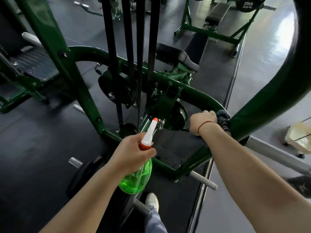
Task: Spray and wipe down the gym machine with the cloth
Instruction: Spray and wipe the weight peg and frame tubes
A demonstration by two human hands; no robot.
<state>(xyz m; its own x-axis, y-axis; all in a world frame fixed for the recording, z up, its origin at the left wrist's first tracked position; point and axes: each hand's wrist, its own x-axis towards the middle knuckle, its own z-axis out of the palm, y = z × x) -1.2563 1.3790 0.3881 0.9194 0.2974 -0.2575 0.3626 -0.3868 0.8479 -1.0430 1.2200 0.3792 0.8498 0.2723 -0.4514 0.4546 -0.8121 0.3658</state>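
A: Looking at the lower centre of the frame, what does the left hand have?

B: A green spray bottle. The fingers are wrapped tight round its neck at the red collar, with the white nozzle rising above the hand towards the middle of the frame and the translucent green body hanging below the palm.

A: And the right hand?

B: It sits right of centre, closed down on a dark grey cloth. The cloth bunches out from under the fingers on their right side and is pressed against the curved green tube of the gym machine, where that tube meets the thick green bar running to the upper right.

A: How do bottle and cloth sit to each other?

B: Apart. The nozzle tip is left of the right wrist, which wears a red string.

A: Anything at the bottom?

B: A white shoe on the dark floor, just below the bottle.
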